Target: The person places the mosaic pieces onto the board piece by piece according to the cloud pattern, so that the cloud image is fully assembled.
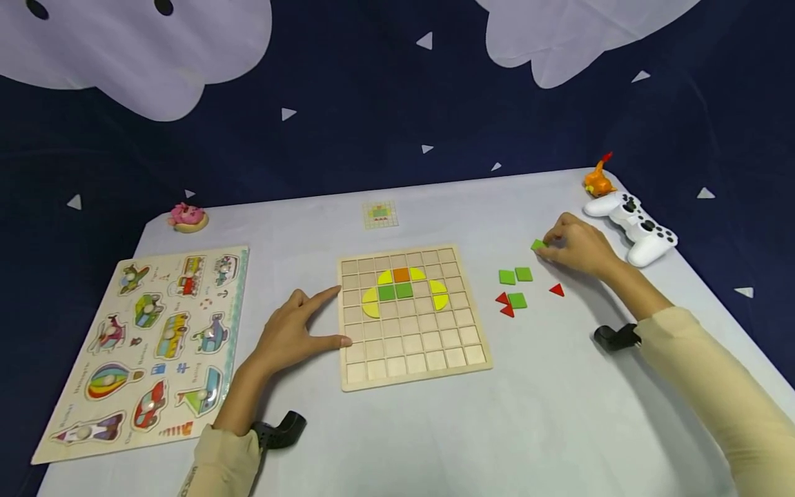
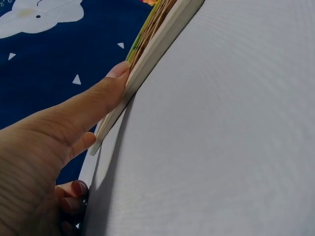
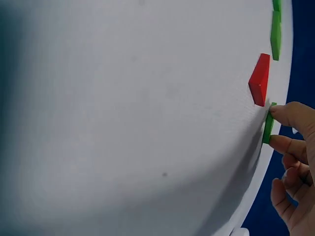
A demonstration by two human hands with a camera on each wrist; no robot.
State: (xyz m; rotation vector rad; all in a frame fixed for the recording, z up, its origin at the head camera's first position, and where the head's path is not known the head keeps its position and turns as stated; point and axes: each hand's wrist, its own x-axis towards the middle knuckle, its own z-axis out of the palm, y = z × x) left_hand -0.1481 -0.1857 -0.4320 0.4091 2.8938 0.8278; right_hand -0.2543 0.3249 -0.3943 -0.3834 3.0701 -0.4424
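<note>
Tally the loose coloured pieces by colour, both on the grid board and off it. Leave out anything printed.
Green squares: 6 (2 on the grid board, 3 on the table, 1 in the right hand)
Yellow quarter-circles: 6, all on the board
Red triangles: 3, all on the table
Orange square: 1, on the board
Total: 16

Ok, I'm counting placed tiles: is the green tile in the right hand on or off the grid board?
Off: the right hand pinches the green tile to the right of the grid board.
</note>
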